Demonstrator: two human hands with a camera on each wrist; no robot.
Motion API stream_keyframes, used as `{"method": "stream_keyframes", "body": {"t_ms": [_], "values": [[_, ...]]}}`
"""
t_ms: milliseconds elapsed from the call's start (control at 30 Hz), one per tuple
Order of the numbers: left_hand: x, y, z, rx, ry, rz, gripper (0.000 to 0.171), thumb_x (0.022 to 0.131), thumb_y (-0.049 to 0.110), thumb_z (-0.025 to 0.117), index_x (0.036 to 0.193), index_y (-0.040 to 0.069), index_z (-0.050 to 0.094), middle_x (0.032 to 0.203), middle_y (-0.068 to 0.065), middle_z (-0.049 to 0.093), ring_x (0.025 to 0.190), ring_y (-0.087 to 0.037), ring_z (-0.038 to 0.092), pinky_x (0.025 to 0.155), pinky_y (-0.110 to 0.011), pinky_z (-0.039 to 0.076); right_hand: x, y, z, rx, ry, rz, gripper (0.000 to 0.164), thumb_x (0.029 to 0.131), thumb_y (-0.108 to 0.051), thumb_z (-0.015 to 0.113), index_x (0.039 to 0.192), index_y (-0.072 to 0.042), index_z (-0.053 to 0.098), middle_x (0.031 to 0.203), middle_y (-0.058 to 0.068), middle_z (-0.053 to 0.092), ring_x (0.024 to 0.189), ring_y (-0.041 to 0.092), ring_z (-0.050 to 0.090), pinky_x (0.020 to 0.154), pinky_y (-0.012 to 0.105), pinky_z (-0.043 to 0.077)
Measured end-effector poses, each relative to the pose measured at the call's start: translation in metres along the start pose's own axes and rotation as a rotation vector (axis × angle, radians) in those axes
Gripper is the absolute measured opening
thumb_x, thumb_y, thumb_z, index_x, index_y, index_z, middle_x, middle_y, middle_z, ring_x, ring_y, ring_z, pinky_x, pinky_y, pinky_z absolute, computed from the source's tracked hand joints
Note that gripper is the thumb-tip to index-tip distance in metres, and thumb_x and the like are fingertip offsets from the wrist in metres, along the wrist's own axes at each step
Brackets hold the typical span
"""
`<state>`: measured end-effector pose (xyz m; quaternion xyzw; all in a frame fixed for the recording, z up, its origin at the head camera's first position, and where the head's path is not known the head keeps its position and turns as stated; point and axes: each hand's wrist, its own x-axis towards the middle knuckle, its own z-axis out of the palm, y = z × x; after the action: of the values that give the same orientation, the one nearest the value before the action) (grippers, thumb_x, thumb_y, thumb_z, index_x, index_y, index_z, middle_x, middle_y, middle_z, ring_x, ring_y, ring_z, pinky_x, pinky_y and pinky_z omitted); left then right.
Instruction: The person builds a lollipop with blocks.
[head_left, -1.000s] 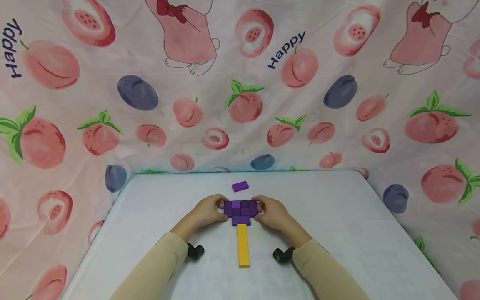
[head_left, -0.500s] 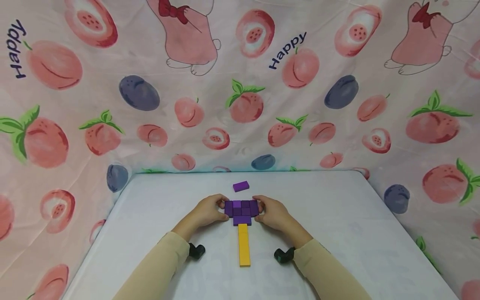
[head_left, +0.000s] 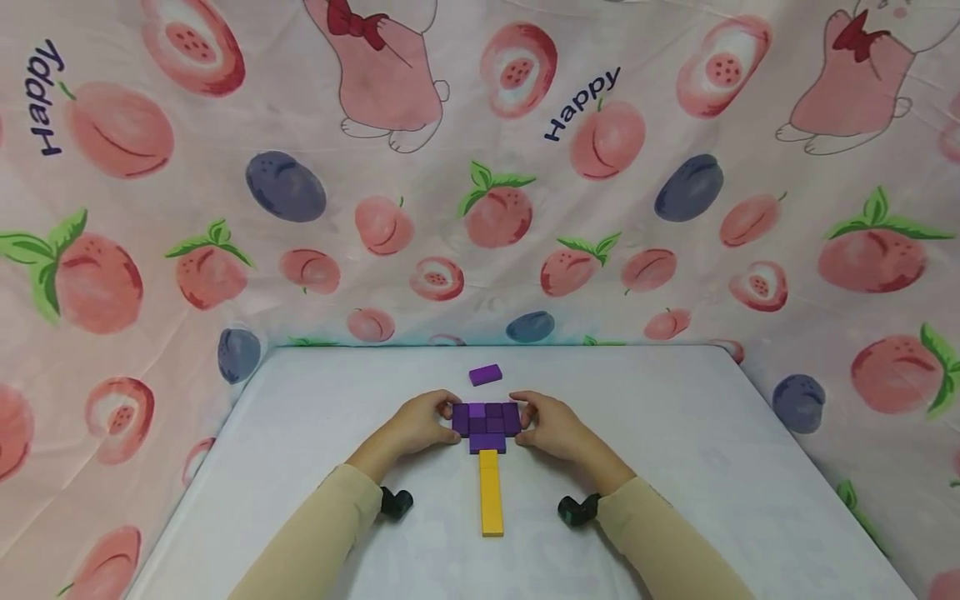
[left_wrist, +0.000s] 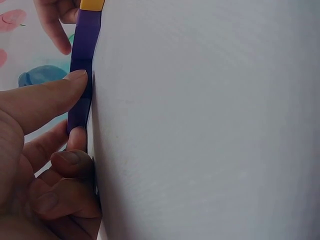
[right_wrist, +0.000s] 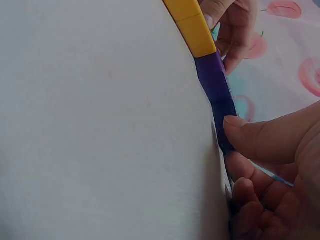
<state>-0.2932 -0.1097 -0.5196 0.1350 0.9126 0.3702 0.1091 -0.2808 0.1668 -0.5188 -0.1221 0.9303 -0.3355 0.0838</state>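
Purple blocks (head_left: 477, 422) lie joined in a flat cluster at the middle of the white table, with a wider-than-tall purple block (head_left: 487, 443) below them. A yellow strip of blocks (head_left: 491, 496) runs from there toward the near side. My left hand (head_left: 420, 421) holds the cluster's left end; in the left wrist view its thumb (left_wrist: 55, 97) lies on the near face and a fingertip touches the end. At the right end is my right hand (head_left: 551, 425), thumb (right_wrist: 260, 137) against the near face and fingers bent beside the end. The cluster's far side is mostly hidden in the wrist views.
A single purple block (head_left: 485, 375) lies slightly askew beyond the cluster. The white table (head_left: 660, 433) reaches back to a pink fruit-print cloth (head_left: 495, 283), which also hangs along both sides. Black wrist-worn devices (head_left: 579, 510) stick out inward from the sleeves.
The head view has shifted slightly, moving the whole scene a little right. My right hand has eased slightly outward relative to the cluster; the left hand and blocks keep the same arrangement.
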Motion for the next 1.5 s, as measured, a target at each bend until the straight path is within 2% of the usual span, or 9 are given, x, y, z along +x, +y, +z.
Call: {"method": "stream_keyframes", "body": {"t_ms": [233,500,700,1000,1500], "values": [[-0.001,0.001,0.000,-0.007,-0.003,-0.005,0.053,0.080,0.017,0.094,0.128,0.017,0.071,0.100,0.002,0.064,0.100,-0.020,0.058,0.099,-0.044,0.047,0.001,0.004,-0.006,0.079,-0.033,-0.001,0.074,0.083,-0.005,0.089,0.151,-0.013,0.060,0.092,0.000,0.066,0.081,0.018,0.055,0.078,0.033,0.049],[-0.003,0.003,-0.001,-0.007,-0.001,-0.005,0.053,0.080,0.017,0.094,0.128,0.016,0.071,0.101,0.000,0.065,0.100,-0.020,0.057,0.099,-0.044,0.047,0.004,0.008,-0.011,0.090,-0.047,-0.032,0.071,0.084,-0.004,0.087,0.150,-0.010,0.061,0.092,0.001,0.067,0.078,0.018,0.056,0.075,0.031,0.049],[-0.003,0.003,-0.001,0.012,0.001,0.000,0.053,0.080,0.017,0.094,0.129,0.016,0.071,0.101,0.000,0.064,0.100,-0.020,0.057,0.100,-0.044,0.047,0.007,0.007,-0.014,0.108,-0.039,-0.013,0.065,0.089,-0.005,0.083,0.150,-0.011,0.061,0.094,0.002,0.067,0.079,0.018,0.058,0.070,0.027,0.050],[-0.003,0.003,-0.002,0.012,0.008,0.015,0.053,0.080,0.017,0.095,0.128,0.016,0.072,0.101,-0.001,0.065,0.099,-0.019,0.057,0.099,-0.043,0.046,0.014,0.004,-0.018,0.111,-0.002,0.024,0.056,0.096,-0.011,0.080,0.149,-0.011,0.062,0.096,0.004,0.066,0.075,0.018,0.059,0.065,0.029,0.054],[-0.001,0.000,-0.002,-0.001,0.003,0.014,0.054,0.079,0.017,0.095,0.128,0.016,0.071,0.101,0.000,0.065,0.100,-0.020,0.057,0.100,-0.044,0.047,0.030,0.006,-0.020,0.133,0.030,0.020,0.053,0.097,-0.007,0.078,0.147,-0.011,0.063,0.102,0.006,0.068,0.083,0.020,0.059,0.065,0.028,0.055]]}}
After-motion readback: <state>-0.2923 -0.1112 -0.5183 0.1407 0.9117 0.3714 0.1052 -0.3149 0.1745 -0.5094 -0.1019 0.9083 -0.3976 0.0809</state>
